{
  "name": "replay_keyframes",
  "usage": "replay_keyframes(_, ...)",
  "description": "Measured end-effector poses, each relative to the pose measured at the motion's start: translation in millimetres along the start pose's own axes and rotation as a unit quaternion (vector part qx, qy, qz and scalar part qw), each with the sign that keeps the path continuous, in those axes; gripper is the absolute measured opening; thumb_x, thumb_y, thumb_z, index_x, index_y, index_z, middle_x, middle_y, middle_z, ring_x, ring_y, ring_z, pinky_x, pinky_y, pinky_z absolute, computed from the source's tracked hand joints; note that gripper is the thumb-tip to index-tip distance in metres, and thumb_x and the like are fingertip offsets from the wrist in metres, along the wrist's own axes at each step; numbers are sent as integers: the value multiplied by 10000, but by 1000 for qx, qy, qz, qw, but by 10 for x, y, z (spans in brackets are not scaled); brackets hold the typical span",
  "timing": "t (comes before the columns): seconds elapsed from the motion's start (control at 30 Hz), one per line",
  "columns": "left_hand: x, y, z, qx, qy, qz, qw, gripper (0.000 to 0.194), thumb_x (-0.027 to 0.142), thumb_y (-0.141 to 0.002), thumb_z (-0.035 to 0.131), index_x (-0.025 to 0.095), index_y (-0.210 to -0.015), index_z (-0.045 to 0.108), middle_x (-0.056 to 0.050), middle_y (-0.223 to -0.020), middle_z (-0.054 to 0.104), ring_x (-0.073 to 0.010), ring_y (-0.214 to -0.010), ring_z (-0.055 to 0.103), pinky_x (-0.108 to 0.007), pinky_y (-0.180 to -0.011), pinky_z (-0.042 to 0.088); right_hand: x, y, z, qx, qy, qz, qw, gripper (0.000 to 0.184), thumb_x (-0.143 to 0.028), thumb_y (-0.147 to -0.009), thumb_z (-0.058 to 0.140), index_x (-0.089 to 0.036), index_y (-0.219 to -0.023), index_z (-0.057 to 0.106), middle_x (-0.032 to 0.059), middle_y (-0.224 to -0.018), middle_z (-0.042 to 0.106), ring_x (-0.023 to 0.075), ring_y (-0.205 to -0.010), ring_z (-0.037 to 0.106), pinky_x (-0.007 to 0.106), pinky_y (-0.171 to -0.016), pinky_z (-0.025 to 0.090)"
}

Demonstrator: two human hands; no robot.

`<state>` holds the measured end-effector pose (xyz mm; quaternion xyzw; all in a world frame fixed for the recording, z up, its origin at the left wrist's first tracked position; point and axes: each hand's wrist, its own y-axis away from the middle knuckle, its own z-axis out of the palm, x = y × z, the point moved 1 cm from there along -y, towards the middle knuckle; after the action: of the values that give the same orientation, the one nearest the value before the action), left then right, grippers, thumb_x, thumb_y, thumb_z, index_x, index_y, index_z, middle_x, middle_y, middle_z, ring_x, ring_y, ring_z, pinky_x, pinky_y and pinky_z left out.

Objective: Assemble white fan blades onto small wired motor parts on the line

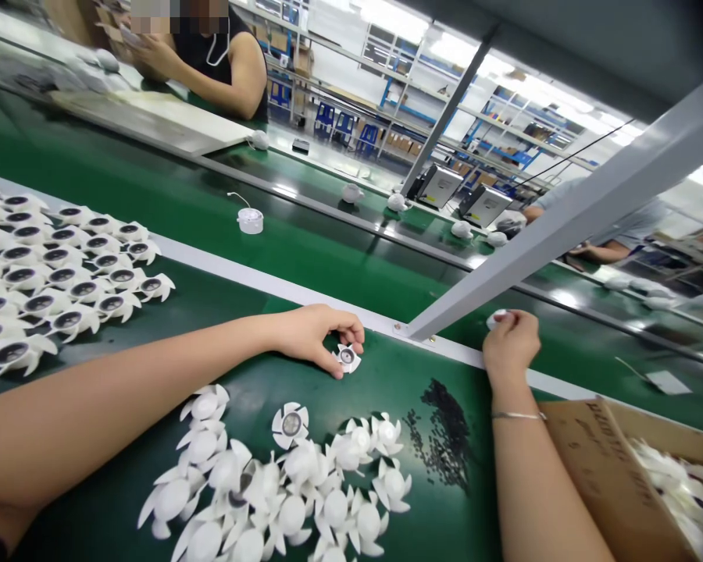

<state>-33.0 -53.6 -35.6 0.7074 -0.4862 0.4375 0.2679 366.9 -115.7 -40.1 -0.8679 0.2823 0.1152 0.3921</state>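
My left hand (313, 336) is closed on a small white fan impeller (347, 358), thumb and fingers at its edge, the grey hub side turned up. Below it, white fan impellers (293, 515) lie in a loose heap, most with the smooth cap up; one impeller (291, 425) shows its hub. Over the green belt, my right hand (511, 343) pinches a small white rounded part (495, 318), mostly hidden by the fingers. Between the hands, small black pieces (445, 437) are scattered on the green table.
Several impellers (41, 273) stand in rows at left, hubs up. A cardboard box (597, 460) with white parts is at right. A slanting grey post (533, 242) rises from the white rail. On the belt sits a white round unit with a wire (250, 221). A co-worker (216, 70) sits opposite.
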Motion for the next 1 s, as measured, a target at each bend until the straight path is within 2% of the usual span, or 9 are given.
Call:
replay_keyframes(0.13, 7, -6, -4, 1, 9, 1, 1000, 521, 274, -635, 870, 235, -1087, 614, -16, -1115, 732, -160, -1019, 632, -269, -840, 432, -375, -5, -388, 154, -66, -11, 986, 270, -242, -979, 293, -125, -1132, 482, 77, -844, 536, 182, -657, 530, 365, -688, 464)
replay_keyframes(0.23, 10, -9, -6, 1, 14, 0, 1000, 537, 262, -623, 877, 236, -1091, 614, -11, -1114, 732, -155, -1015, 632, -263, -837, 432, -838, 77, -744, 174, -217, -75, 958, 182, -249, -986, 328, -194, -1098, 460, 13, -751, 452, 140, -527, 448, 312, -524, 418)
replay_keyframes(0.3, 13, -9, -7, 0, 17, 2, 1000, 533, 259, -626, 875, 234, -1090, 614, -12, -1109, 733, -153, -1011, 633, -261, -840, 435, -1174, 240, -915, 89, -309, -139, 937, 133, -274, -977, 428, -218, -1066, 510, -19, -678, 434, 125, -484, 435, 283, -473, 388)
replay_keyframes(0.37, 17, -10, -8, -1, 20, 5, 1000, 534, 251, -625, 876, 230, -1090, 613, -16, -1109, 734, -153, -1012, 636, -262, -852, 438, -1460, 474, -957, -44, -281, -203, 937, 124, -294, -961, 505, -223, -1039, 572, -12, -675, 509, 121, -504, 483, 270, -490, 395)
replay_keyframes(0.5, 22, -15, -11, -3, 29, 10, 1000, 544, 235, -624, 876, 223, -1094, 604, -23, -1101, 738, -160, -1016, 646, -271, -869, 448, -1738, 902, -676, -293, -202, -302, 884, 171, -276, -973, 454, -219, -1011, 611, 31, -822, 664, 143, -651, 601, 275, -616, 458)
replay_keyframes(0.63, 24, -18, -18, -4, 31, 17, 999, 551, 219, -622, 875, 221, -1102, 603, -20, -1103, 735, -166, -1026, 646, -280, -885, 458, -1706, 974, -505, -348, -175, -276, 879, 282, -372, -957, 481, -188, -1143, 586, 93, -1055, 676, 207, -897, 645, 322, -759, 498)
replay_keyframes(0.77, 9, -24, -22, -10, 35, 24, 999, 556, 193, -613, 875, 227, -1101, 610, -5, -1110, 732, -152, -1024, 636, -267, -888, 460, -1639, 927, -729, -417, -30, -210, 884, 508, -539, -749, 728, -202, -1098, 577, 95, -1048, 666, 265, -906, 640, 328, -654, 483)
replay_keyframes(0.9, -10, -27, -20, -4, 36, 29, 999, 556, 166, -612, 865, 232, -1099, 606, 7, -1098, 730, -147, -1005, 625, -262, -868, 454, -1672, 990, -876, -495, 73, -254, 827, 186, -314, -751, 714, -224, -848, 583, 20, -804, 648, 209, -694, 596, 313, -594, 427)
replay_keyframes(1.0, -6, -20, -48, -1, 16, 26, 1000, 582, 266, -621, 878, 243, -1136, 609, -6, -1154, 694, -159, -1006, 611, -271, -838, 446, -1717, 979, -894, -464, 29, -274, 842, 136, -255, -781, 673, -232, -907, 628, 23, -902, 676, 202, -746, 605, 318, -651, 454)
